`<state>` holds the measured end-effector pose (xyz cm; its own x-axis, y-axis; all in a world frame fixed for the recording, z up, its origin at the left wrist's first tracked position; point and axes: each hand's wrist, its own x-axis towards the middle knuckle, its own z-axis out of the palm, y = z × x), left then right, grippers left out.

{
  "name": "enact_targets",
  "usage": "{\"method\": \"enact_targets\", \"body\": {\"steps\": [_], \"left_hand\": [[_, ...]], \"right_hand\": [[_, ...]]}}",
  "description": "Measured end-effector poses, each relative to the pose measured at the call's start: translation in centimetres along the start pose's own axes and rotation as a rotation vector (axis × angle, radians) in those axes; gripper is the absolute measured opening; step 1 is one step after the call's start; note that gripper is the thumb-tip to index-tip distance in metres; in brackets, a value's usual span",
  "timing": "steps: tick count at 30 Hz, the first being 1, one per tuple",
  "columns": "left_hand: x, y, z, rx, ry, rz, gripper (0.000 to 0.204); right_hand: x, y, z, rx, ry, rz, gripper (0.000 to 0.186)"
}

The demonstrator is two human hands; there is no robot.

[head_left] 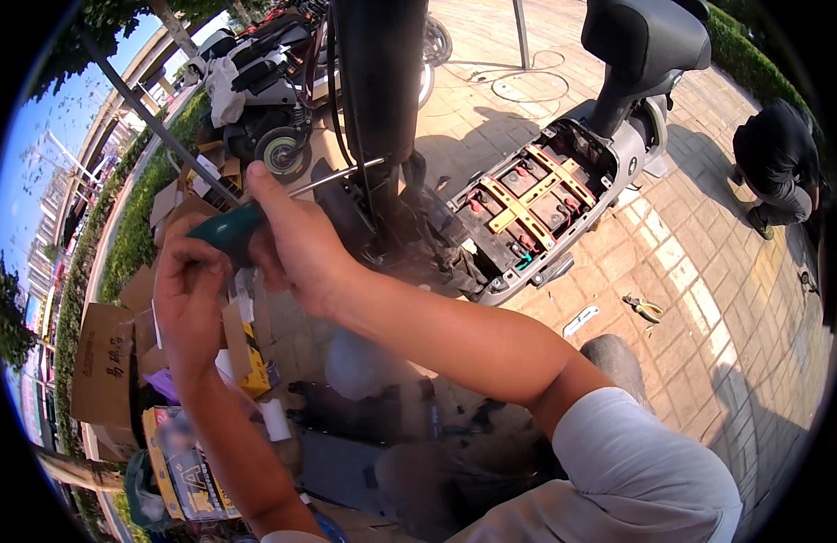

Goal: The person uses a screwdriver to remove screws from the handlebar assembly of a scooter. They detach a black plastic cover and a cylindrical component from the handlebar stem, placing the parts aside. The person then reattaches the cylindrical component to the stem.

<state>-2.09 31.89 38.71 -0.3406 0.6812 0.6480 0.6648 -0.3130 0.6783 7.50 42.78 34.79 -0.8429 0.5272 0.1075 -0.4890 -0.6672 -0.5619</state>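
My right hand (pixel 298 237) is closed on a screwdriver with a green handle (pixel 227 230), its thumb pointing up. The fingers of my left hand (pixel 187 288) are curled against the rear end of that handle. From the grip, the metal shaft slants up to the right, and its tip lies at the dark front column (pixel 375 81) of an electric scooter; whether the tip sits in a screw I cannot make out. A black cable runs down beside the column. Behind it, the scooter's open floor bay shows several batteries (pixel 527 204) under an orange-yellow frame.
Pliers (pixel 643 309) and a small white-grey flat piece (pixel 580 320) lie on the paving at right. Cardboard boxes (pixel 104 362) stand at left, with a printed box (pixel 185 462) lower down. Other scooters (pixel 278 90) are parked behind. A person in dark clothing (pixel 776 158) bends down at far right.
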Motion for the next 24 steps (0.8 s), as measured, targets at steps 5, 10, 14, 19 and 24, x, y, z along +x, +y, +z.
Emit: {"method": "enact_targets", "body": {"steps": [5,10,14,19,24], "left_hand": [[0.5,2.1,-0.2,-0.129,-0.034,-0.420,0.029],[0.3,0.4,0.0,0.062,-0.019,-0.092,0.039],[-0.2,-0.4,-0.6,-0.324,-0.110,-0.134,0.035],[0.1,-0.1,-2.0,0.149,-0.050,-0.346,0.036],[0.4,-2.0,-1.2,0.191,-0.091,0.297,0.040]], "right_hand": [[0.2,0.1,0.0,-0.043,-0.020,-0.093,0.034],[-0.2,0.3,-0.3,-0.008,-0.076,-0.111,0.032],[-1.6,0.2,-0.8,0.012,-0.087,-0.045,0.033],[-6.7,-1.8,-2.3,-0.094,-0.015,0.116,0.036],[-8.1,-8.6,-6.8,-0.291,0.156,-0.527,0.040]]}}
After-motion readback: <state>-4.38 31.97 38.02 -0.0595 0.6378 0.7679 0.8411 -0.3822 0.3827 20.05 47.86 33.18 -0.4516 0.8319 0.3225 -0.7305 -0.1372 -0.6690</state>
